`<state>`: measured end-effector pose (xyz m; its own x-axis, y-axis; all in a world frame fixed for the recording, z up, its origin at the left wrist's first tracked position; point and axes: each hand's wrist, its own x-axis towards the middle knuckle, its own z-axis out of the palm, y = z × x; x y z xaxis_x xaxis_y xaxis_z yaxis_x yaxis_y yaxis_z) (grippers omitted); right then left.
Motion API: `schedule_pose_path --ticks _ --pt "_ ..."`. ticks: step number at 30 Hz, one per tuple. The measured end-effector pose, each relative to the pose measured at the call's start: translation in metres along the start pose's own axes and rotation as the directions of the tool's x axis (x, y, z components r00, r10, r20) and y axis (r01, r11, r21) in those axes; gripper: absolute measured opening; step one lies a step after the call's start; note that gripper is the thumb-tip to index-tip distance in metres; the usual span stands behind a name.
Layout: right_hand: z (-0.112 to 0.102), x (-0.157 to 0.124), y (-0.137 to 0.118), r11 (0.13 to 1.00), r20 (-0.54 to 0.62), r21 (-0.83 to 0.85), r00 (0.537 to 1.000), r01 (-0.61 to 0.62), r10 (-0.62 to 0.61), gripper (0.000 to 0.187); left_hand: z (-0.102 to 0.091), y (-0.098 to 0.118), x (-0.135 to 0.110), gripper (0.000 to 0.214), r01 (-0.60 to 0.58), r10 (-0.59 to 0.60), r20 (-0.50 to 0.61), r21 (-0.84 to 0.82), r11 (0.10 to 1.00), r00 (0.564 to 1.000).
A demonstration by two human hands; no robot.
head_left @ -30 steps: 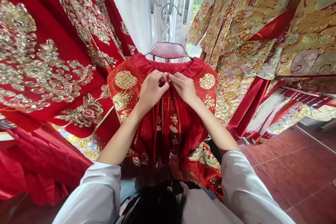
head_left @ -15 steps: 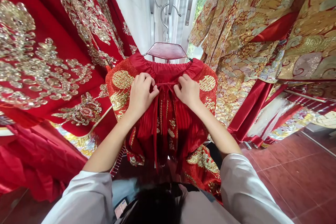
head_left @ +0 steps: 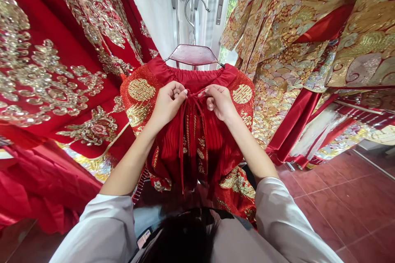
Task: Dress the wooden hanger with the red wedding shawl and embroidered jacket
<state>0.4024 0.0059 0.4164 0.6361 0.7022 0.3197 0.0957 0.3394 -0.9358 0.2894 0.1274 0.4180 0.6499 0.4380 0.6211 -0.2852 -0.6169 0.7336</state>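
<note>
**Two fine pinches on a red cord**

My left hand pinches the cord between thumb and forefinger, just left of the knot at the neckline. My right hand sits just right of it, its fingertips also closed on a strand, though I can't tell exactly which stretch. So thin a tie seems to call for fingertips rather than a whole fist. Placing my hands either side of the knot probably lets me control both strands evenly.

The cord belongs to a red garment with gold embroidery, which hangs facing me in the middle of the scene. A hanger bears it at the shoulders; I judge that this keeps the neckline raised and spread, leaving both hands for the cord. Long cord ends fall down the pleated front, apart from my fingers. What the hanger's hook rests on, I can't tell.

To the left hangs red cloth with glittering beadwork; to the right, gold-patterned garments hang above the tiled floor.

As for containers, I make out none. A card-like thing lies near, at my waist, but whether a pocket or holder carries it, I can't tell.
</note>
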Motion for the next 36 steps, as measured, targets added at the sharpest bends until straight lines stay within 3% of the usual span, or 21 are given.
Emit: schedule_pose_path --ticks 3,7,9,13,15,17,20,23,26,29,32,34,36 --pt "-0.008 0.001 -0.005 0.996 0.023 -0.087 1.000 0.000 0.002 0.019 -0.006 -0.002 0.001 0.017 -0.034 0.033 0.008 0.070 0.997 0.999" --pt "-0.018 0.003 -0.006 0.936 0.065 -0.304 0.984 0.180 -0.168 0.016 -0.010 -0.007 0.000 0.015 -0.005 -0.001 0.075 0.080 0.997 0.997" --pt "-0.020 0.004 -0.004 0.916 0.086 -0.308 0.966 0.257 -0.242 0.015 -0.009 -0.009 0.000 0.014 0.003 -0.008 0.084 0.066 0.998 0.996" --pt "-0.027 0.005 -0.002 0.903 0.046 -0.334 0.962 0.269 -0.270 0.019 -0.009 -0.010 0.001 0.013 -0.010 0.006 0.049 0.086 0.996 0.999" --pt "-0.031 0.004 -0.003 0.820 0.032 -0.488 0.945 0.299 -0.325 0.020 -0.011 -0.011 0.002 0.013 -0.011 0.006 0.051 0.109 0.994 0.999" --pt "-0.034 0.001 -0.006 0.684 0.042 -0.645 0.910 0.340 -0.413 0.021 -0.014 -0.011 0.002 0.014 -0.014 0.004 0.079 0.123 0.992 0.997" --pt "-0.034 -0.004 -0.008 0.565 0.114 -0.704 0.854 0.430 -0.508 0.022 -0.018 -0.009 0.002 0.015 -0.022 0.008 0.089 0.148 0.989 0.996" --pt "-0.042 -0.003 -0.008 0.630 0.164 -0.603 0.849 0.490 -0.503 0.023 -0.021 -0.007 0.001 0.016 -0.018 0.005 0.077 0.173 0.985 0.997" --pt "-0.064 0.000 -0.011 0.628 0.091 -0.629 0.846 0.458 -0.525 0.015 -0.026 -0.005 -0.002 0.024 -0.038 0.011 0.111 0.244 0.969 0.994" --pt "-0.086 -0.003 -0.020 0.472 0.022 -0.763 0.747 0.442 -0.665 0.017 -0.033 0.002 0.001 0.020 -0.148 0.105 0.133 0.369 0.918 0.986" --pt "-0.097 -0.008 -0.029 0.279 0.063 -0.868 0.649 0.410 -0.758 0.025 -0.045 0.013 0.018 0.016 -0.282 0.285 0.066 0.466 0.839 0.956" --pt "-0.099 -0.008 -0.031 0.188 0.112 -0.909 0.654 0.371 -0.748 0.034 -0.055 0.019 0.035 0.025 -0.322 0.366 0.035 0.557 0.765 0.930" --pt "-0.101 -0.004 -0.029 0.169 0.143 -0.920 0.707 0.353 -0.693 0.045 -0.065 0.022 0.052 0.035 -0.311 0.365 0.055 0.648 0.695 0.929"
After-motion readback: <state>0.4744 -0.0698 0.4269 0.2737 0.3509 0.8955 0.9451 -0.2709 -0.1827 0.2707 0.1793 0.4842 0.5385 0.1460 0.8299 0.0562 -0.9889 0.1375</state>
